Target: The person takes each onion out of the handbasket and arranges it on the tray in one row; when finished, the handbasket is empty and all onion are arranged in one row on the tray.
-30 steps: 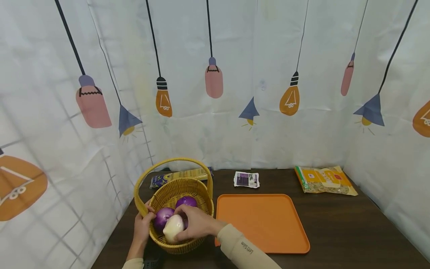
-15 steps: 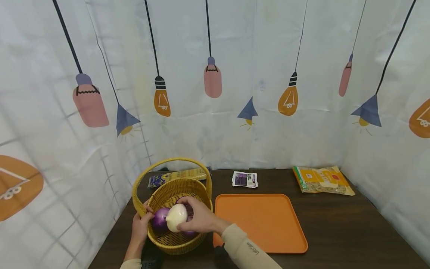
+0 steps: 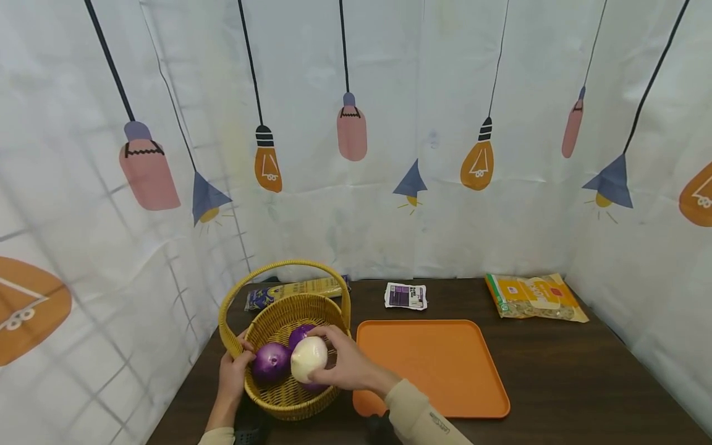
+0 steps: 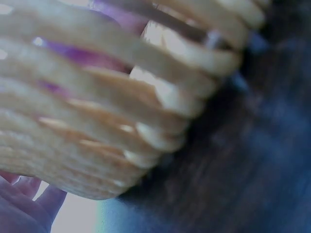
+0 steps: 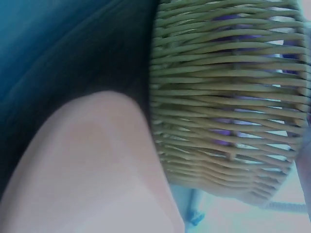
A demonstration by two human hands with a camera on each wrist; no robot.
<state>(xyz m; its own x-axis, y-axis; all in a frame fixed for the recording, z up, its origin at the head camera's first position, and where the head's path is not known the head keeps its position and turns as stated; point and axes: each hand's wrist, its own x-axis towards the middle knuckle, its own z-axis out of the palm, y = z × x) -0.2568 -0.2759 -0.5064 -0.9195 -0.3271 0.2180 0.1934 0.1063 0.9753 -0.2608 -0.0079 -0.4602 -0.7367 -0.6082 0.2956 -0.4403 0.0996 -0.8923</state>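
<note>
A yellow wicker basket (image 3: pixel 290 409) with a tall hooped handle stands at the left of the table. My left hand (image 3: pixel 232 374) grips its left rim near the handle's foot. Over the basket's right side, my right hand (image 3: pixel 351 366) holds a white onion (image 3: pixel 309 358) between thumb and fingers. Purple onions lie inside: one (image 3: pixel 271 362) at the left, one (image 3: pixel 299 334) behind, and a third (image 3: pixel 314 387) mostly hidden under the white onion and hand. The left wrist view shows the basket's weave (image 4: pixel 97 97) close up; the right wrist view shows its outer wall (image 5: pixel 218 97).
An orange tray (image 3: pixel 434 371) lies right of the basket, close to my right forearm. Behind are a long yellow-and-blue packet (image 3: pixel 300 290), a small purple-and-white sachet (image 3: pixel 405 296) and, at far right, a yellow bag (image 3: pixel 535 298). Printed curtains enclose the dark table.
My right hand has lifted the white onion and shifted it right, uncovering more of the left purple onion. The left hand keeps its hold on the basket.
</note>
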